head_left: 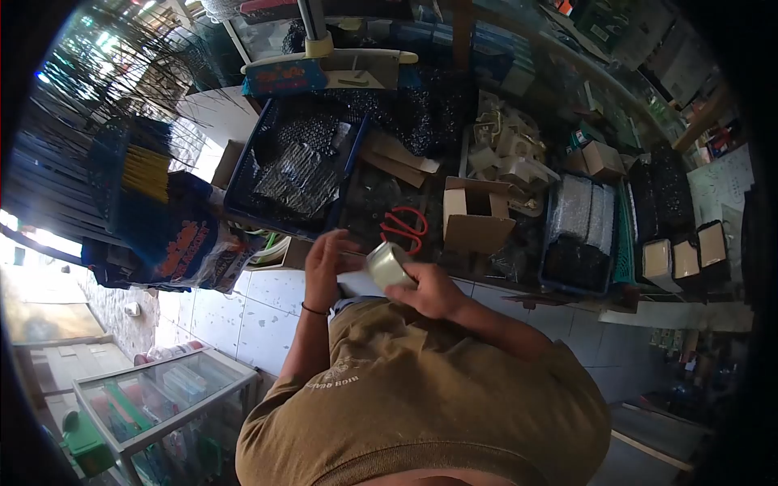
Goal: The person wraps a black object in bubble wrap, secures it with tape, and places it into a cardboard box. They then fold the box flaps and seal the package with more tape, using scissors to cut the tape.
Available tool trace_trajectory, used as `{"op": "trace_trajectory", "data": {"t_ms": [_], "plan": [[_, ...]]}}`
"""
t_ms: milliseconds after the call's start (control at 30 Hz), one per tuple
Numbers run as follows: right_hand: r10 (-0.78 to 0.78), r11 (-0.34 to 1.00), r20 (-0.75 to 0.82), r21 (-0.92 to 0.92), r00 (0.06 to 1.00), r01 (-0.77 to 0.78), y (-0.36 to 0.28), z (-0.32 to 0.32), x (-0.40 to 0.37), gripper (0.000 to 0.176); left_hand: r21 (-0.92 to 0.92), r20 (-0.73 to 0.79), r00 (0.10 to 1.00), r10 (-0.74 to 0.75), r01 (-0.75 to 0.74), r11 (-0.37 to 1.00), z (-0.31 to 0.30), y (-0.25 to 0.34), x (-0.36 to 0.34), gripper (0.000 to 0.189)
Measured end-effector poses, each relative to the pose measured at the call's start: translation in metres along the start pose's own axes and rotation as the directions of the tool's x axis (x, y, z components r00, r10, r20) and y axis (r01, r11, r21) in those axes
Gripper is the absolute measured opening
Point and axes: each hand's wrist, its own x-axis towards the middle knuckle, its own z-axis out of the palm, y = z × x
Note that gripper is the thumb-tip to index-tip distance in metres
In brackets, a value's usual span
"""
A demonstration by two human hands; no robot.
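In front of my torso, my right hand (429,290) is closed around a wide roll of pale, translucent packing tape (389,267). The roll is tilted, its flat side turned partly towards the table. Just left of it is my left hand (328,263), raised with the fingers apart and loosely bent; its fingertips come near the roll, and I see nothing held in it. Beyond the roll, red-handled scissors (403,229) lie on the dark tabletop. An open cardboard box (476,215) stands to their right, flaps up.
A blue crate (235,190) with black bubble wrap stands at the table's left. Pale plastic parts (506,138) are heaped behind the box. Another crate (541,263) holds bubble-wrapped packages (583,215). Small boxes (685,257) sit far right. A glass case (166,393) is at lower left.
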Motion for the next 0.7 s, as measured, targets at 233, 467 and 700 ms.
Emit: {"op": "trace_trajectory", "data": {"t_ms": [233, 467, 700], "plan": [[-0.314, 0.623, -0.106, -0.773, 0.944, 0.12, 0.071, -0.014, 0.065, 0.026, 0.117, -0.337, 0.914, 0.227, -0.199, 0.973, -0.02, -0.002, 0.007, 0.034], [-0.271, 0.462, -0.019, -0.88, 0.963, 0.112, 0.1, -0.016, 0.099, 0.021, 0.204, -0.325, 0.872, 0.367, -0.314, 0.927, -0.034, -0.025, -0.002, 0.044], [-0.537, 0.634, -0.216, -0.74, 0.815, 0.222, 0.049, -0.006, 0.067, 0.027, 0.357, -0.252, 0.772, 0.584, -0.486, 0.797, -0.024, -0.023, 0.004, 0.082]]}}
